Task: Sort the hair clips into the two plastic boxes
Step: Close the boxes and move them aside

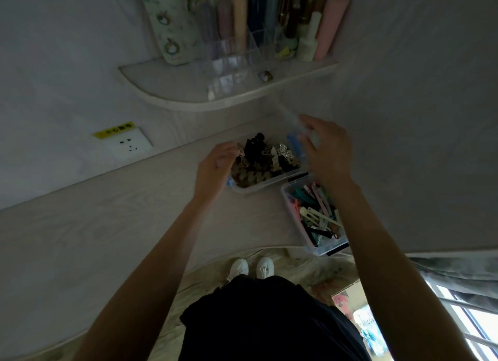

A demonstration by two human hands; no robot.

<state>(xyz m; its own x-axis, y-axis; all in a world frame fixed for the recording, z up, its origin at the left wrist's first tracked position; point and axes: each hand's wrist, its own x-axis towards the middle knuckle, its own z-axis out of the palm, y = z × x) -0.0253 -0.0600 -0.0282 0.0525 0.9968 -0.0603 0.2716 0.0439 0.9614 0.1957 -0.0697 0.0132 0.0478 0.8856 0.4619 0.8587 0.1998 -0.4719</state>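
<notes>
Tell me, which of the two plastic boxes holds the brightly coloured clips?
The nearer box, by the table's front edge under the right forearm: it holds pink, teal and white flat clips. The farther box, between both hands, holds dark and brownish patterned ones.

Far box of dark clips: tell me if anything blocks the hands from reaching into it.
Nothing visible does. The far box has no lid on; the left hand is at its left rim and the right hand hovers at its right end.

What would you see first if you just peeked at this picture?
Two bare arms reach over a pale desk, left hand and right hand above a clear box heaped with dark and patterned clips. Nearer, to the right, a second box holds bright flat clips. Above, a shelf carries pastel tubes.
</notes>
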